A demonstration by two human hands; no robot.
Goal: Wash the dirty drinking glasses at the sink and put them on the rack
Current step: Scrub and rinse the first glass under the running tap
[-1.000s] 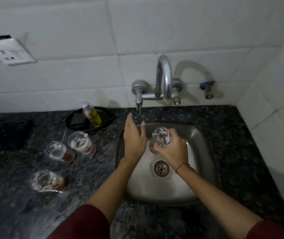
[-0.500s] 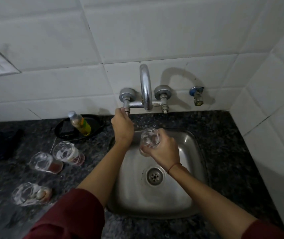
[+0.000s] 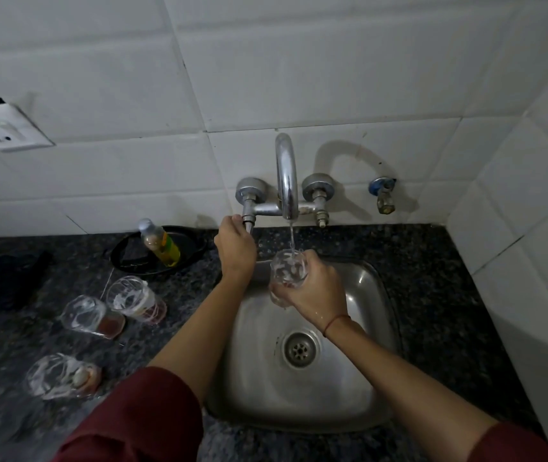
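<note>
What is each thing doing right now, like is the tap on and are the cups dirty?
Tap: on, thin stream running.
Held glass: under the stream, gripped by the right hand.
Left hand: on the left tap handle.
Three glasses on the counter: dirty, brownish dregs.
Soap bottle: leaning in a black dish.
Sink: drain unplugged.

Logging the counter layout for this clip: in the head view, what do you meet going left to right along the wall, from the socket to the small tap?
Wall socket → soap bottle on the black tray → left tap handle, gripped by the left hand → faucet spout with water running → right tap handle → small blue-topped tap.
</note>
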